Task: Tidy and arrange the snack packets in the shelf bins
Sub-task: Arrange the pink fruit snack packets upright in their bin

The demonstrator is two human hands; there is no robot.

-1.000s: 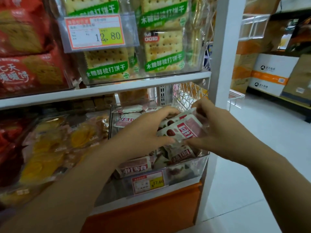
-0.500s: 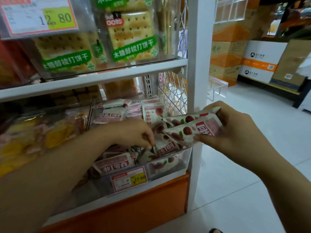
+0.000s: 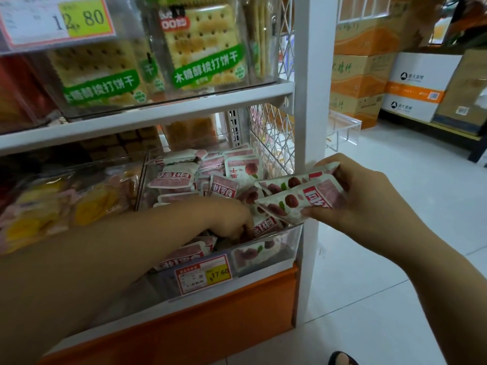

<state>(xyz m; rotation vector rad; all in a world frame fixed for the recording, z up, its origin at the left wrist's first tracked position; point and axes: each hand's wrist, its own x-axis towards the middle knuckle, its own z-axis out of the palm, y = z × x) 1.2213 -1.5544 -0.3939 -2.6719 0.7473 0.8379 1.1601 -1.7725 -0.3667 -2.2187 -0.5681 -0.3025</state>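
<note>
Pink-and-white packets [image 3: 297,200] are pinched in the right hand [image 3: 369,206] over the clear bin [image 3: 266,255]; the left hand [image 3: 229,219] burrows inside, its fingers' [image 3: 246,229] grip hidden. A slack pinch could drop 1.

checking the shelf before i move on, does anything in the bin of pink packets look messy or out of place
The pink packets in the clear bin lie jumbled: some flat, some on edge, labels turned every way, several upside down. The right hand holds two more packets outside the bin; the left hand reaches in.
</note>
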